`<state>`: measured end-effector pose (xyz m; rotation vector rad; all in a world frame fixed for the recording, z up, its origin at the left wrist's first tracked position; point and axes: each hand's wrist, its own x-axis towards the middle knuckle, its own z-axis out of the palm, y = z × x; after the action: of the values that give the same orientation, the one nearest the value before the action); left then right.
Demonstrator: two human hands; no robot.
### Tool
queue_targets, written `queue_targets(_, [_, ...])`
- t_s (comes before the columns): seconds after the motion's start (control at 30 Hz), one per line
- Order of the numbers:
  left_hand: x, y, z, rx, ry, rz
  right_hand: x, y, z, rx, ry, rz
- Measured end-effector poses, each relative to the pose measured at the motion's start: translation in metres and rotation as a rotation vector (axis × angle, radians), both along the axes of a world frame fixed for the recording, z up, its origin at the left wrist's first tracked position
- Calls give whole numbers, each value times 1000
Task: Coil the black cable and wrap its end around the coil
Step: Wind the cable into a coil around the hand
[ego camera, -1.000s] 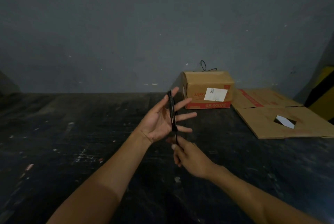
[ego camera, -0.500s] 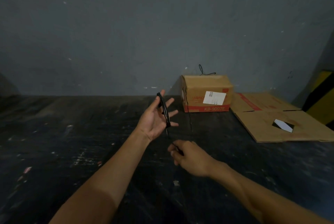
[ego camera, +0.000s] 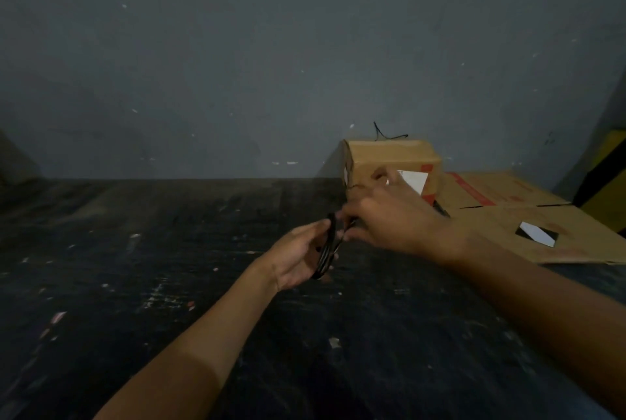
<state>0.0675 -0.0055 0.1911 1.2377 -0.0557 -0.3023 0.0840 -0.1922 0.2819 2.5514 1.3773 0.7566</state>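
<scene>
Box [ego camera: 394, 162] left of flattened cardboard [ego camera: 542, 216]

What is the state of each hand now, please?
Left hand: closed around the black cable coil.
Right hand: fingers at the top of the coil; whether it pinches the cable end cannot be told.

- No text can be read anywhere.
- The cardboard box [ego camera: 393, 162] bears a white label [ego camera: 414, 180] and red print, both too blurred to read and partly hidden.
- The flattened cardboard [ego camera: 528, 213] just right of the box shows a red stripe, unreadable.
</scene>
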Motion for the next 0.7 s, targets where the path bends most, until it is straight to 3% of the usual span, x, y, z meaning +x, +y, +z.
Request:
queue_targets(0.1, [-9,-3,-4,27,61,-101,16,-7,21,-1,2,-66])
queue_targets(0.37, [-27,-7,1,52,29,-462,58,-30,12,129,282,-115])
queue_targets(0.5, [-27,-9,16,-102,-34,-512,61,-31,-14,299,578,-26])
queue_targets(0.7, [-27,-8,36,-176,-135,-534,59,-30,-49,395,813,0])
